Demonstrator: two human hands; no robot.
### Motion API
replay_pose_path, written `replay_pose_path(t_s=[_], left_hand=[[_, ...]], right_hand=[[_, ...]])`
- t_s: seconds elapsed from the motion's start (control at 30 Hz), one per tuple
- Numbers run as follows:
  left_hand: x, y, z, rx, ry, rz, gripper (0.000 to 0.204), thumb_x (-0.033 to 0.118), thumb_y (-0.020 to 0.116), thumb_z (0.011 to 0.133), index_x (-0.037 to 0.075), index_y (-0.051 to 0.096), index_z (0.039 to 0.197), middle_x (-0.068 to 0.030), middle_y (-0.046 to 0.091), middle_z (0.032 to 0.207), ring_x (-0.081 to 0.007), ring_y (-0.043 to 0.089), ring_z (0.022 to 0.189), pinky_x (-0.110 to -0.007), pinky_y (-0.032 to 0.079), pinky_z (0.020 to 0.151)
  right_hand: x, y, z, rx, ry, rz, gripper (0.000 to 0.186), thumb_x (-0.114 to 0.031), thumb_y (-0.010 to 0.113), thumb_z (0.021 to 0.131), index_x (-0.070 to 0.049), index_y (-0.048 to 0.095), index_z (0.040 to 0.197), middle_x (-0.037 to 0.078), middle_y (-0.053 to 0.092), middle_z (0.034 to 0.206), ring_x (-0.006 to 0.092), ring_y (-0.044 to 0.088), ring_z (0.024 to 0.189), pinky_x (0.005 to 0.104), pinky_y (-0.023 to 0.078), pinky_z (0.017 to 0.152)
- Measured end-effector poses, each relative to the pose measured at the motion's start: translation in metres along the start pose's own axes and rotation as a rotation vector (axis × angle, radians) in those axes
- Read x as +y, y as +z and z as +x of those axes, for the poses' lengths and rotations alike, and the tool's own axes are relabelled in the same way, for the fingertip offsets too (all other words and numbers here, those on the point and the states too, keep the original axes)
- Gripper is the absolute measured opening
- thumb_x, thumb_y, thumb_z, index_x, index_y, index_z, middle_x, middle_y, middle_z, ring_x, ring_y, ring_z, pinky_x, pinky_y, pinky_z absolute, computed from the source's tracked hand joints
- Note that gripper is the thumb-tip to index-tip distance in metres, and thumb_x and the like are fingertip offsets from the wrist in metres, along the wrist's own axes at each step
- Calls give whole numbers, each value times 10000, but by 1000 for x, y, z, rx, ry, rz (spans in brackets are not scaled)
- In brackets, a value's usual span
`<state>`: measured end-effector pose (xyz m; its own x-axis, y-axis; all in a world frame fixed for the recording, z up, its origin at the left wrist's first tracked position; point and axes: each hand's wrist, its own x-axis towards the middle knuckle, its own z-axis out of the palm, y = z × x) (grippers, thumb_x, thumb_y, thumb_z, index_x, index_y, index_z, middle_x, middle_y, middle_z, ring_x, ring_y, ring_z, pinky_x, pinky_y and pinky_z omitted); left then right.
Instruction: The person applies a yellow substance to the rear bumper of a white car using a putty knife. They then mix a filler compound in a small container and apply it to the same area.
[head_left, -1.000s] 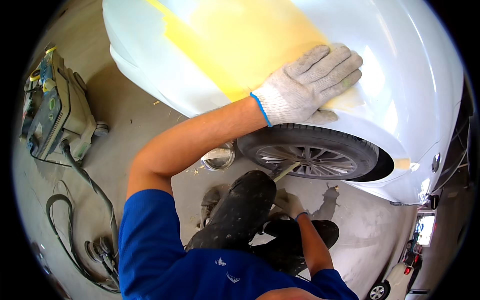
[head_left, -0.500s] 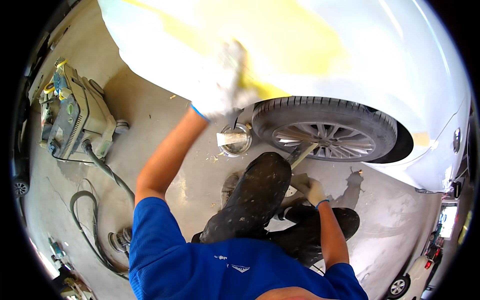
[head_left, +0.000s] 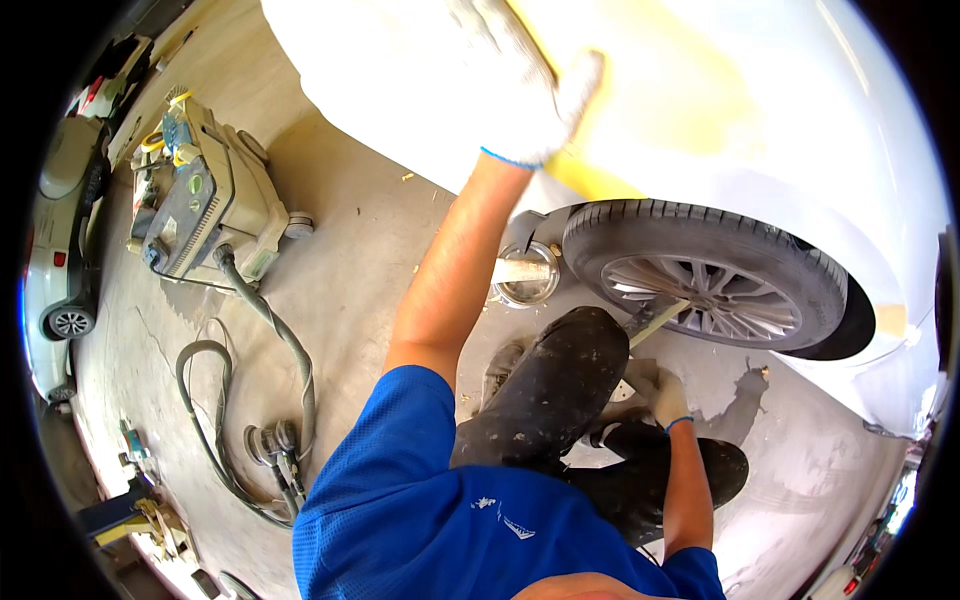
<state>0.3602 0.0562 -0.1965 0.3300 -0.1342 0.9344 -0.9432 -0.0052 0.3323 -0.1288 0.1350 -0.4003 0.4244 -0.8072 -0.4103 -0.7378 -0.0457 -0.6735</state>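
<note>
My left hand, in a pale knit glove with a blue cuff, is open, fingers stretched over the white car panel beside its yellow patch; glare washes out part of both. My gloved right hand is low beside my knee, closed on a grey flat piece, partly hidden. A long flat tool with a pale edge lies between the knee and the wheel. Under the panel, left of the tyre, sits a round metal tin with a pale strip across it.
A wheeled beige machine with tape rolls on top stands at left, its hose running to a round power tool. Other cars stand at the far left and lower right. My bent dark-trousered legs are below the wheel.
My left hand has swept from the right end of the yellow patch leftward and up the panel. The view has shifted, showing more at left. My right hand remains low by the knee.
</note>
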Motion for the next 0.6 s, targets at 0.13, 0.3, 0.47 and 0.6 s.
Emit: replay_pose_path(t_s=[0.13,0.3,0.47,0.6], left_hand=[[-5,-14,17,-45,153,5,1042,663,566,873,-100,258,1512,-370,252,1548,-480,250,1458,-564,216,1174],[-7,-18,82,-11,290,22,1050,672,566,870,-101,261,1511,-370,257,1546,-480,252,1457,-565,220,1171],[-22,-12,26,-21,342,62,1057,680,566,866,-103,264,1510,-370,262,1544,-480,255,1456,-566,223,1169],[-37,-16,-10,-65,350,70,1063,687,566,863,-103,267,1509,-370,267,1542,-480,257,1455,-566,226,1166]], right_hand=[[16,3,8,-34,-47,34,305,-189,661,919,53,674,1104,125,732,1030,172,679,928,322,525,824],[-68,-13,-13,-98,196,-118,294,-171,656,928,47,669,1124,113,732,1047,164,673,936,324,527,828],[-32,-6,-5,-43,130,110,299,-180,671,919,39,673,1122,111,733,1032,166,675,922,333,529,816],[-37,-3,-4,-62,142,79,291,-174,678,920,32,677,1125,97,731,1035,160,666,927,329,529,821]])
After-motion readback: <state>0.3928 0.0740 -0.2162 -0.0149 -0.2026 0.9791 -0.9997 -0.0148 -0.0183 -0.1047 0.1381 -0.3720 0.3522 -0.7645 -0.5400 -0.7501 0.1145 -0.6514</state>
